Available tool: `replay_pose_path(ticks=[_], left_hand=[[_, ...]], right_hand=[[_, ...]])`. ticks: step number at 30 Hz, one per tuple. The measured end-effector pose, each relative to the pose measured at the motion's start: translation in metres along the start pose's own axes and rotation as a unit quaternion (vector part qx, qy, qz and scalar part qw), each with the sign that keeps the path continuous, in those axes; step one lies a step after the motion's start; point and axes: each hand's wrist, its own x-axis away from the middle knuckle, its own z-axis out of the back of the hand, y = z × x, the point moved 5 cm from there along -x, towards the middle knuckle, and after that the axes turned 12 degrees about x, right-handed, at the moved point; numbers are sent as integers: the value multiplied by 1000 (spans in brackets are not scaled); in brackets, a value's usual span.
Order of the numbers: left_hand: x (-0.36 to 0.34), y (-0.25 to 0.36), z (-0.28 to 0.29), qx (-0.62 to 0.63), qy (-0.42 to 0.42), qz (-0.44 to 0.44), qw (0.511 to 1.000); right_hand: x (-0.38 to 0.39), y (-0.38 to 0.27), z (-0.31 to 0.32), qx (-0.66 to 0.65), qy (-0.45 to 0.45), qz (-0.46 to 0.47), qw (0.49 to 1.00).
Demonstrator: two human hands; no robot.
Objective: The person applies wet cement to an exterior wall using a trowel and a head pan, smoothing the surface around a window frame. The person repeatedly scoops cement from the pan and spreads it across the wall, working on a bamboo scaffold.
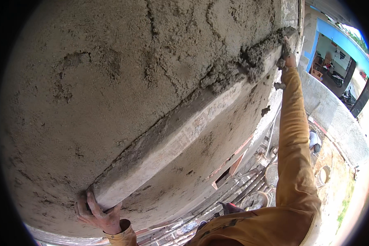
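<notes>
A long straight screed bar [180, 138], pale and smeared with mortar, lies slantwise against the wall [106, 110] of wet grey plaster. My left hand [100, 214] grips its lower left end, the fingers curled over the end and the thumb on the other side. At the upper right end, my right hand [289, 55] is closed around the bar, its fingers partly hidden by mortar. Lumps of wet mortar [252, 65] are heaped along the bar's upper edge, thickest towards the right hand. Cracks and rough hollows mark the plaster above the bar.
Below the wall lie poles and boards [244, 186] with round containers [256, 200] among them. A person [314, 141] bends low on the ground at the right. Past a grey boundary wall [334, 104] stands a blue-trimmed building [344, 35] with motorbikes [337, 78].
</notes>
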Motion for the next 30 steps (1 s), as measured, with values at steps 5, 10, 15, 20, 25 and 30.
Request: replay_pose_path(ticks=[5, 10, 15, 20, 25, 30], left_hand=[[105, -76, 10, -8, -19, 29, 999], [72, -77, 26, 62, 9, 45, 997], [-39, -30, 23, -24, -3, 4, 1000], [-63, -20, 20, -46, 15, -7, 999], [30, -85, 37, -82, 3, -6, 997], [39, -110, 51, -77, -10, 27, 997]], right_hand=[[169, -5, -54, -106, 88, -29, 990], [168, -70, -42, -88, 45, -120, 988], [10, -126, 16, -32, 51, -117, 991], [-23, -122, 17, -50, 26, -94, 994], [128, -94, -28, -146, -8, -80, 986], [169, -125, -41, -240, -13, -50, 969]])
